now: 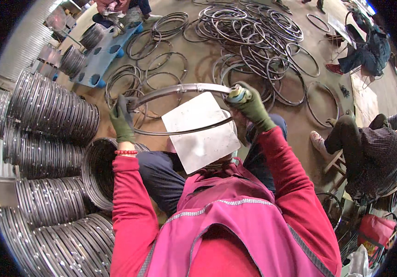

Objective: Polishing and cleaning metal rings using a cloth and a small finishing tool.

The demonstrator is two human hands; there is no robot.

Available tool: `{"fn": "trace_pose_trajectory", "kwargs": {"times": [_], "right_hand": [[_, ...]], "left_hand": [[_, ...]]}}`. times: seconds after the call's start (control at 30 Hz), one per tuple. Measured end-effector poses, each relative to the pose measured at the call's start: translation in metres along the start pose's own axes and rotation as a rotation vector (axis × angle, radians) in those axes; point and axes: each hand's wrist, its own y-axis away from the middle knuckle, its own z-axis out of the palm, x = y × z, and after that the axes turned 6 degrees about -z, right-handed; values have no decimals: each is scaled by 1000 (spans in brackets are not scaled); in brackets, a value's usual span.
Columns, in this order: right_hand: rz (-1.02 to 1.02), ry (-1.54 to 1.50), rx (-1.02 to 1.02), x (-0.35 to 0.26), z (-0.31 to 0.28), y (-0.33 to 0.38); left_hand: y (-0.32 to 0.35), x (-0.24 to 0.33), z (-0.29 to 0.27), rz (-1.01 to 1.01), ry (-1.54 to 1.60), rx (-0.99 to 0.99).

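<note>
Green-gloved left hand (123, 121) and right hand (249, 104) grip a grey metal ring (191, 87), likely stiff, light; hold opposite edges, between fingers.

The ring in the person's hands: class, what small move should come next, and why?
Probably slide the patterned cloth a little along the ring: the right hand holds that cloth at the ring's edge, while the left hand grips the opposite side.
</note>
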Motion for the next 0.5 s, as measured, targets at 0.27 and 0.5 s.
{"fn": "trace_pose_trajectory", "kwargs": {"times": [0.27, 0.5], "right_hand": [[-315, 430, -89, -50, -25, -18], [-404, 944, -78, -79, 27, -20]], "left_hand": [[10, 69, 35, 401, 42, -197], [32, 136, 75, 277, -386, -193]]}}
